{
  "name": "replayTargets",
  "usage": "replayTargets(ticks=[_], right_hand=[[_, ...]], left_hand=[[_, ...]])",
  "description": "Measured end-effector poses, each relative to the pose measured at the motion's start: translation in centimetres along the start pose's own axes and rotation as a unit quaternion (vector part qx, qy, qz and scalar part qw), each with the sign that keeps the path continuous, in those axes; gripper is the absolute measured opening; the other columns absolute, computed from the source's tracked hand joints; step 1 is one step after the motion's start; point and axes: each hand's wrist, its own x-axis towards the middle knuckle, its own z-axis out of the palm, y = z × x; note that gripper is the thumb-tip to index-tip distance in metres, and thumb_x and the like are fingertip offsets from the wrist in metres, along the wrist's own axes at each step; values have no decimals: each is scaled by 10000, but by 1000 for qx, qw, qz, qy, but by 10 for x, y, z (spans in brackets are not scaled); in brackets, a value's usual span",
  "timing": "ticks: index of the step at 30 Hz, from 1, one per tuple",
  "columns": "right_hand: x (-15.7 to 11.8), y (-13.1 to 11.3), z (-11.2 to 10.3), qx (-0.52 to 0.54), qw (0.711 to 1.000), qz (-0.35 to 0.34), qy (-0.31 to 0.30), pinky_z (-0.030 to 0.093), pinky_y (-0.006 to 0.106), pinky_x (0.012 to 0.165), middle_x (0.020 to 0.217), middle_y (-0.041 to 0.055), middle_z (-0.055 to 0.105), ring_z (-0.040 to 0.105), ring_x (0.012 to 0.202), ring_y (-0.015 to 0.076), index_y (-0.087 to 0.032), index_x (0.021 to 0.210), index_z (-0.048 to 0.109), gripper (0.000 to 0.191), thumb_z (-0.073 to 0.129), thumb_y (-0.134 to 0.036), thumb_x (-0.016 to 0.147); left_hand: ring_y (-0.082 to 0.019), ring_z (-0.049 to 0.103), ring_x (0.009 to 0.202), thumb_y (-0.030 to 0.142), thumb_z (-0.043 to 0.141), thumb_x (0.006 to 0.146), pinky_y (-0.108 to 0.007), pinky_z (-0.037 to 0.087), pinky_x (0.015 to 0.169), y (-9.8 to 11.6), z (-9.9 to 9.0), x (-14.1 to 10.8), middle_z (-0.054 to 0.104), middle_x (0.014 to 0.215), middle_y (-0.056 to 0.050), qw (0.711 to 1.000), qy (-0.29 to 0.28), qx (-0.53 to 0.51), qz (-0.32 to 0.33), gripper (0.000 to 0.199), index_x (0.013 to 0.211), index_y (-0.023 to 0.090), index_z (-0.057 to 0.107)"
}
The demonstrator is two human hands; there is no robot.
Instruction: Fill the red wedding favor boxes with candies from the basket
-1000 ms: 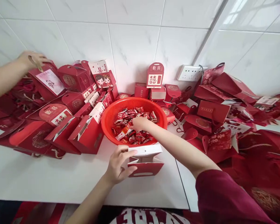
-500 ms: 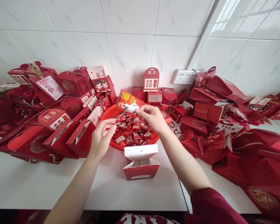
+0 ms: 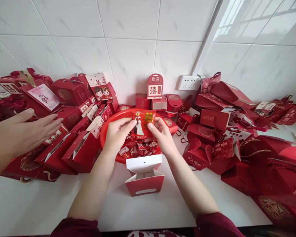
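Observation:
Between my two hands is a red candy packet [image 3: 143, 124] with a couple's figure and gold lettering on its face. My left hand [image 3: 118, 133] pinches its left edge, and my right hand [image 3: 162, 133] grips the right edge. The packet is held above a red plastic basket [image 3: 105, 126] full of small red wrapped candies [image 3: 140, 146]. Just in front of the basket stands an open red gift box [image 3: 145, 184], its white top flap up and its inside partly visible. Both hands are apart from the box.
Another person's hand [image 3: 27, 131] reaches in from the left, over red gift boxes [image 3: 80, 151]. More red boxes and bags [image 3: 203, 133] are heaped at the right. A white power strip [image 3: 189, 82] is by the tiled wall [image 3: 130, 62]. The table [image 3: 108, 210] is white.
My left hand has come up and taken hold of the packet, which has turned and now hangs upright between both hands. Another person's hand has entered from the left. The view has shifted slightly.

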Motion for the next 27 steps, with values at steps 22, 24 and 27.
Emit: replayTargets(ticks=[22, 24, 27], right_hand=[[11, 8, -10, -42, 997, 11, -56, 575, 341, 879, 1064, 50, 762, 712, 980, 208, -202, 1015, 728, 341, 827, -389, 748], [12, 6, -12, -52, 998, 5, -38, 580, 347, 865, 1031, 47, 766, 716, 948, 207, -201, 982, 729, 314, 829, -382, 747], [6, -7, -18, -49, 998, -45, 20, 582, 364, 868, 1003, 27, 763, 715, 912, 201, -223, 970, 724, 267, 822, -360, 763]], left_hand=[[-240, 715, 922, 399, 785, 788, -329, 579, 820, -6, -10, 5, 763, 1011, -87, 984, -137, 112, -37, 339, 1012, 146, 750], [-231, 715, 934, 389, 788, 788, -333, 585, 830, -4, -11, 4, 749, 1010, -78, 984, -134, 107, -41, 372, 1073, 171, 692], [-220, 694, 1017, 354, 762, 815, -341, 583, 867, 10, -19, 0, 704, 1080, -59, 981, -161, 105, -9, 339, 1093, 224, 618]])
